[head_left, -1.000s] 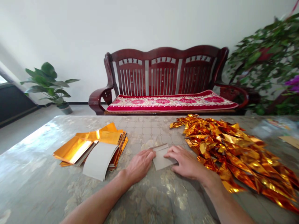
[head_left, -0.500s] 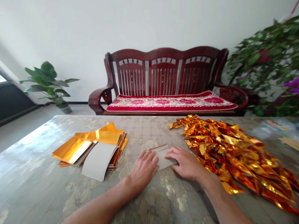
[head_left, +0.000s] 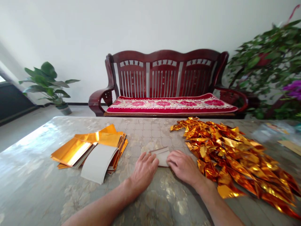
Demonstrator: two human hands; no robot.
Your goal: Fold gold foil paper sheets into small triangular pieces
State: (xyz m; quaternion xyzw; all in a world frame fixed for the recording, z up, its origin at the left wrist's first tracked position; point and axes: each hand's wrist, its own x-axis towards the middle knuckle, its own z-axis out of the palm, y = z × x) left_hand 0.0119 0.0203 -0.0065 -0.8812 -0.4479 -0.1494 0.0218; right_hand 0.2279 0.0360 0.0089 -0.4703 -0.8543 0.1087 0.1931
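A small foil-paper sheet (head_left: 164, 159), pale side up, lies on the table between my hands. A narrow fold runs along its far edge, and its near edge is turned up. My left hand (head_left: 146, 167) bends over the left end of the sheet, gripping it with the fingertips against the tabletop. At the right end, my right hand (head_left: 182, 163) has its fingers curled and pinched on the paper. Parts of the sheet under both hands are hidden. To the left lies a stack of gold foil paper (head_left: 72, 147), with pale-backed sheets (head_left: 98, 161) fanned on its near side.
A large heap of folded gold foil pieces (head_left: 225, 150) spreads over the table's right side. Clear plastic bags (head_left: 270, 130) lie behind it. Beyond the patterned table (head_left: 47, 188) stand a dark wooden bench (head_left: 164, 73) and potted plants (head_left: 48, 83).
The sheet's near edge has been folded up, so the paper now looks shorter. My right hand has closed in and shifted slightly nearer. My left hand has moved only a little.
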